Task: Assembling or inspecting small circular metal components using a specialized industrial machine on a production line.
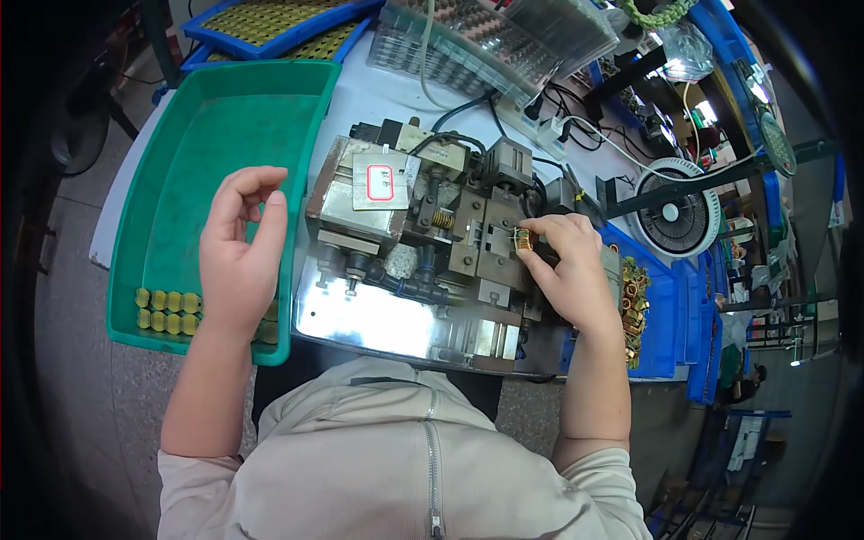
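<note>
Between the thumb and fingertips of my right hand (571, 265) is a small copper-wound coil (523, 238), at the right side of a metal bench machine (490, 229). A second copper coil (443, 219) sits in the middle of that machine. My left hand (241, 247) hovers over the right side of a green plastic tray (193, 108), fingers half curled and apart from the thumb, with nothing visible in it. Rows of yellow-green coil-like pieces (168, 311) line the tray's near end; my left hand and wrist hide some of them.
A blue bin (664, 319) at the right holds a heap of copper coils (635, 301). Behind it stands a round fan (677, 209). Clear plastic boxes (490, 40) of small parts and blue trays (270, 22) are at the back. Cables (594, 130) cross the table.
</note>
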`<action>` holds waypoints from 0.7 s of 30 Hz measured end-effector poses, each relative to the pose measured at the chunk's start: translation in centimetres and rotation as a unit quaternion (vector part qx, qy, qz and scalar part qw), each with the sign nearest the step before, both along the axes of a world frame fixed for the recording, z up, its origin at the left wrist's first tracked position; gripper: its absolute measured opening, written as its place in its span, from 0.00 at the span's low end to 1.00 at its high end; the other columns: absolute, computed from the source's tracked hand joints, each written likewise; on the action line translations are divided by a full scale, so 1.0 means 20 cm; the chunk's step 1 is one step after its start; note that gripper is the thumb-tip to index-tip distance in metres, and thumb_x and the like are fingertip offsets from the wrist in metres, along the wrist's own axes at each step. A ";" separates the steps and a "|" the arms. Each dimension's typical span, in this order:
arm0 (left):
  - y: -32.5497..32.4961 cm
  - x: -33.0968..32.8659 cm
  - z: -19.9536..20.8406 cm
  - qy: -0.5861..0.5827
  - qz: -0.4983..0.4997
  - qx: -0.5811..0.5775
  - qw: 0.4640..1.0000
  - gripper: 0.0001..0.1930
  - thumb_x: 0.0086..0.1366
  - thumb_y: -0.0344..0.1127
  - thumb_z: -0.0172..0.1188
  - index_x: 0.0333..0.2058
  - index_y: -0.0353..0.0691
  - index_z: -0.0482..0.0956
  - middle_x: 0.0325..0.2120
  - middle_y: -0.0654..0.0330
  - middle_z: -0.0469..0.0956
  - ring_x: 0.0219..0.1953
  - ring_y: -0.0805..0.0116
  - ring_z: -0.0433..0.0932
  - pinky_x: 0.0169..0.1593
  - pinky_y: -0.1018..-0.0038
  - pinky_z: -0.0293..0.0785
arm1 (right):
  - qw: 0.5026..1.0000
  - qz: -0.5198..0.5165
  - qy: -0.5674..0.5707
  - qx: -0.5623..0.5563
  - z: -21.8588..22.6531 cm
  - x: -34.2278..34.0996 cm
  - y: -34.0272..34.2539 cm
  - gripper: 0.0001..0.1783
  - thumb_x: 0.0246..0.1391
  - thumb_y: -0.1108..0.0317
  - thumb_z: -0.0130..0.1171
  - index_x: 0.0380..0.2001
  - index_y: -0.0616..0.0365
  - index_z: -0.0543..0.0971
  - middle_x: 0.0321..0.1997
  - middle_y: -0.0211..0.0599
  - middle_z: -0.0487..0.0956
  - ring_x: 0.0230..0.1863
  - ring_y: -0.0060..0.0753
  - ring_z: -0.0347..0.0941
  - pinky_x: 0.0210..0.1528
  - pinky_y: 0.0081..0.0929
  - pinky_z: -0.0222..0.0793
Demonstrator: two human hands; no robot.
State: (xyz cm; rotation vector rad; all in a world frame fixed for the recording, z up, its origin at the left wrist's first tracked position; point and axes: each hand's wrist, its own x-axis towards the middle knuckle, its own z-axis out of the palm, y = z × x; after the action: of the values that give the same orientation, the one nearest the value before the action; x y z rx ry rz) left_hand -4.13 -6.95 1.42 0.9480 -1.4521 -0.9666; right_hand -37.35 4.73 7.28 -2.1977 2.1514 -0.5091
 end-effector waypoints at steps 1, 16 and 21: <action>0.00 0.00 0.00 0.000 0.001 0.002 1.000 0.12 0.67 0.22 0.56 0.49 0.37 0.79 0.46 0.61 0.78 0.44 0.72 0.73 0.51 0.77 0.68 | 1.000 0.001 0.000 0.002 0.00 0.00 0.00 0.17 0.50 0.71 0.67 0.46 0.55 0.83 0.47 0.31 0.83 0.50 0.37 0.71 0.61 0.37 0.59; 0.02 0.00 0.01 -0.042 0.003 -0.027 0.999 0.11 0.67 0.22 0.56 0.46 0.38 0.80 0.46 0.62 0.78 0.43 0.72 0.72 0.49 0.78 0.66 | 0.999 0.035 0.027 0.008 -0.01 0.04 -0.06 0.16 0.49 0.72 0.68 0.44 0.55 0.83 0.46 0.30 0.83 0.50 0.36 0.72 0.61 0.37 0.58; 0.03 0.00 0.02 -0.065 0.002 -0.032 0.997 0.10 0.67 0.22 0.57 0.45 0.38 0.81 0.46 0.62 0.78 0.42 0.72 0.71 0.48 0.78 0.66 | 0.999 0.052 0.002 0.007 -0.02 0.01 -0.07 0.16 0.50 0.72 0.67 0.44 0.56 0.83 0.45 0.31 0.83 0.49 0.37 0.72 0.59 0.36 0.59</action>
State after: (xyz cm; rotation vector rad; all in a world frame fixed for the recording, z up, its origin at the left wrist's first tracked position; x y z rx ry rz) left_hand -4.17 -6.39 1.84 0.9800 -1.5796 -0.8633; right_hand -37.13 3.38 6.83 -2.2898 2.0240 -0.4843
